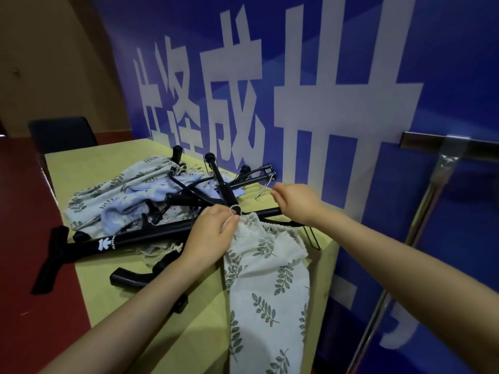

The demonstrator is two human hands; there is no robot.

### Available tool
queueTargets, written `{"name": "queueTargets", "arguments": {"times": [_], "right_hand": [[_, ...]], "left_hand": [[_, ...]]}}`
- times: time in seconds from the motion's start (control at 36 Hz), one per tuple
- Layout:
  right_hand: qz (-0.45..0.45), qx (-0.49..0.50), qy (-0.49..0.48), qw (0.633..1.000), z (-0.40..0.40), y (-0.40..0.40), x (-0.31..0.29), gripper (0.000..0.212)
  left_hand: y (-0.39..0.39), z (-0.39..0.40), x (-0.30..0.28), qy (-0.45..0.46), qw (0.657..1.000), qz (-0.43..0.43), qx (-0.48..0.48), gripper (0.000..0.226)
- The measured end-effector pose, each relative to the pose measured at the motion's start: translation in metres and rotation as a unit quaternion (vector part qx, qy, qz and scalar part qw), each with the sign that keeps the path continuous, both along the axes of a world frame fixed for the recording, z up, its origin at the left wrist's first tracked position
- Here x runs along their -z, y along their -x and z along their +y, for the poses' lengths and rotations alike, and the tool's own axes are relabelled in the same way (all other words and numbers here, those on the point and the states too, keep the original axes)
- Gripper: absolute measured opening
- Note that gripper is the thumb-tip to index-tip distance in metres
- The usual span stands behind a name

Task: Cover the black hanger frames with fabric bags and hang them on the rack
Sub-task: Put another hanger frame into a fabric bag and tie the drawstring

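A white fabric bag printed with green leaves hangs off the table's front right corner, pulled over a black hanger frame whose thin wire shows at its right. My left hand pinches the bag's gathered mouth and its white drawstring loop. My right hand is closed on the drawstring's other end, just right of the bag mouth. Behind them, black hanger frames lie tangled on more leaf-print and blue fabric bags.
The yellow-green table stands against a blue banner with white characters. A long black bar and curved black parts lie near the front edge. A metal rack rail and post stand at the right. A dark chair sits behind.
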State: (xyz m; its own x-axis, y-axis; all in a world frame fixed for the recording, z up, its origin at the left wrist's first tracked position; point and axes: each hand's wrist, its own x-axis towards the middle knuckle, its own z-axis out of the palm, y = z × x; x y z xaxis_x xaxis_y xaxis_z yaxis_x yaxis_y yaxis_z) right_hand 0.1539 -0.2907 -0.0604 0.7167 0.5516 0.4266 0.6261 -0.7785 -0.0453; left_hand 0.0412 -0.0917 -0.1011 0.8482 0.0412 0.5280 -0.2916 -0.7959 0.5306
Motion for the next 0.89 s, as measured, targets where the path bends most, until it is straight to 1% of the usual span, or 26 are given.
{"name": "queueTargets", "arguments": {"times": [0.08,0.17,0.25,0.31,0.36,0.44,0.56,0.64,0.72,0.78,0.83,0.89], "right_hand": [[-0.006,0.022,-0.034,0.999,-0.02,-0.004,-0.006,0.028],[-0.023,0.054,-0.068,0.996,-0.039,-0.011,-0.009,0.028],[-0.01,0.079,-0.107,0.991,-0.049,-0.02,-0.009,0.029],[0.002,0.095,-0.123,0.988,-0.051,-0.024,-0.007,0.031],[0.015,0.105,-0.136,0.985,-0.049,-0.028,-0.003,0.031],[0.034,0.1,-0.149,0.983,-0.044,-0.034,-0.003,0.03],[0.065,0.088,-0.19,0.976,-0.047,-0.044,-0.012,0.029],[0.087,0.075,-0.238,0.964,-0.051,-0.048,-0.017,0.026],[0.084,0.079,-0.294,0.949,-0.048,-0.053,-0.021,0.029],[0.078,0.094,-0.312,0.942,-0.043,-0.057,-0.023,0.032],[0.068,0.118,-0.307,0.942,-0.036,-0.059,-0.022,0.034],[0.055,0.142,-0.286,0.946,-0.029,-0.06,-0.018,0.033]], "left_hand": [[0.002,-0.007,-0.007,0.002,0.999,-0.04,0.023,0.037],[0.003,-0.015,-0.014,-0.022,0.994,-0.098,0.049,0.036],[0.002,-0.021,-0.018,-0.013,0.991,-0.122,0.061,0.031],[0.001,-0.024,-0.019,0.002,0.992,-0.115,0.056,0.025],[0.0,-0.025,-0.018,0.019,0.994,-0.096,0.046,0.029],[-0.001,-0.019,-0.014,0.048,0.995,-0.077,0.041,0.028],[-0.001,-0.01,-0.012,0.061,0.995,-0.075,0.031,0.026],[0.0,-0.009,-0.015,0.059,0.994,-0.089,0.033,0.028],[0.002,-0.012,-0.019,0.051,0.994,-0.09,0.035,0.031],[0.002,-0.014,-0.021,0.043,0.995,-0.084,0.027,0.032],[0.0,-0.014,-0.022,0.041,0.997,-0.07,0.013,0.038],[-0.001,-0.016,-0.022,0.072,0.997,-0.038,0.007,0.041]]}}
